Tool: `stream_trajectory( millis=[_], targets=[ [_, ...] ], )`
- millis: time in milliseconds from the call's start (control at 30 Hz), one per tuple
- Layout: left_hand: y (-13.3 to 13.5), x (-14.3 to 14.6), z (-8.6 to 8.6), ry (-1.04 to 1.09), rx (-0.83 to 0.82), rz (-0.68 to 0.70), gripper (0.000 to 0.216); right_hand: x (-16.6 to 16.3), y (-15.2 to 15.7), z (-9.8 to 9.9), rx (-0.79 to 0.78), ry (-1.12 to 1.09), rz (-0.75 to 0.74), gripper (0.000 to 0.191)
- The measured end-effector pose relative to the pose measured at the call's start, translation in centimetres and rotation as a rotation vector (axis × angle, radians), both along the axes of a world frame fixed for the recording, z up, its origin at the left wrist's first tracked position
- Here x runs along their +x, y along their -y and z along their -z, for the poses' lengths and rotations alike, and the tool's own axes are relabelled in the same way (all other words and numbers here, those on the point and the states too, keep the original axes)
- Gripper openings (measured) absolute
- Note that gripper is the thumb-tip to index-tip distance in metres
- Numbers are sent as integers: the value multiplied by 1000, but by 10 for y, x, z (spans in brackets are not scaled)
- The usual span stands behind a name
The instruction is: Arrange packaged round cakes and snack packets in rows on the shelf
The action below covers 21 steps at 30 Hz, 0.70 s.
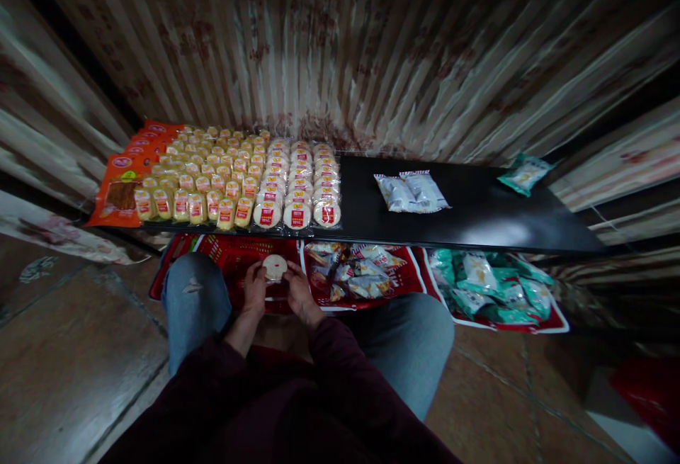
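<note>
Both my hands hold one round white packaged cake (pixel 275 267) between my knees. My left hand (pixel 254 287) grips its left edge and my right hand (pixel 298 290) grips its right edge, fingers curled. Just beyond, on the black shelf (pixel 478 219), stand rows of round white cakes with red labels (pixel 297 188), then rows of small yellow cakes (pixel 202 180) and orange flat packets (pixel 125 180) at the far left. Under my hands lies a red basket (pixel 234 258).
Two white snack bags (pixel 411 191) and a green bag (pixel 525 173) lie on the shelf's right part. Below are a red basket with mixed snack bags (pixel 361 273) and one with green bags (pixel 494 287). Corrugated wall behind, tiled floor around.
</note>
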<state>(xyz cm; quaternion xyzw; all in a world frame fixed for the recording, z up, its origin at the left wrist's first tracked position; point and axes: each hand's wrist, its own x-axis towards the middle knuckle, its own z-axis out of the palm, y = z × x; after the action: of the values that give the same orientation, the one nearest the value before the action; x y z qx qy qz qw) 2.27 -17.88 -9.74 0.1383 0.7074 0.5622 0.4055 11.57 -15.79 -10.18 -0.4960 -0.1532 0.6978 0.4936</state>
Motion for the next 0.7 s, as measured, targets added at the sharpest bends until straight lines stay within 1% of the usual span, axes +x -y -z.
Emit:
stream_trajectory(
  millis=[67, 267, 367, 533, 600, 700],
  targets=[
    [1, 2, -4, 77, 4, -14, 31, 1, 1, -1, 11, 19, -10, 40],
    [4, 2, -15, 96, 14, -1, 29, 7, 8, -9, 82, 34, -44, 40],
    [5, 4, -21, 137, 31, 24, 35, 12, 10, -15, 105, 26, -56, 41],
    [6, 13, -31, 132, 87, 122, 46, 18, 12, -20, 121, 29, -41, 39],
    [7, 18, -34, 100, 88, 170, 46, 20, 13, -20, 138, 41, -32, 37],
    [10, 24, -37, 21, 95, 224, 42, 22, 16, -22, 203, 91, -32, 36]
  ],
)
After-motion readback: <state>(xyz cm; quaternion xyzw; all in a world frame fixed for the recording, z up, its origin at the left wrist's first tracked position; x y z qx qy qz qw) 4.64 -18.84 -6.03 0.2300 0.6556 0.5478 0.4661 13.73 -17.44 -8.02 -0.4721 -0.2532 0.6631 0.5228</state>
